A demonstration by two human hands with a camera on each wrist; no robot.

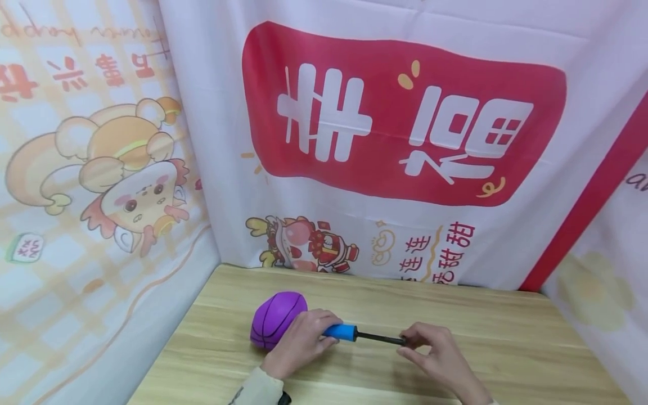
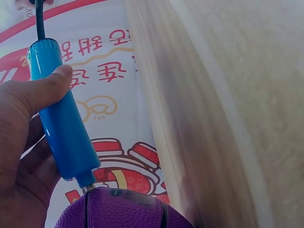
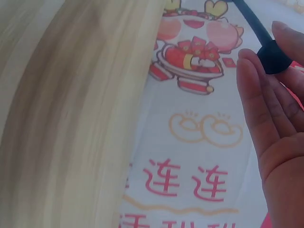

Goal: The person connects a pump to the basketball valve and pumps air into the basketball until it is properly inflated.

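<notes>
A purple ball (image 1: 278, 318) with black seams, its side sunken, lies toward the left of the wooden table. My left hand (image 1: 304, 340) grips the blue barrel of a hand pump (image 1: 344, 332) beside it. In the left wrist view the nozzle end of the pump (image 2: 71, 128) meets the purple ball (image 2: 123, 209) through a short metal needle. The black rod is drawn out to the right. At its far end my right hand (image 1: 435, 351) pinches the black knob between thumb and fingers, also seen in the right wrist view, where the knob (image 3: 274, 57) is dark and rounded.
The wooden table (image 1: 506, 337) runs up to a white printed cloth (image 1: 212, 169) with a red panel behind it. Another patterned cloth (image 1: 101, 315) hangs along the left side, and a pale one (image 1: 597, 281) along the right.
</notes>
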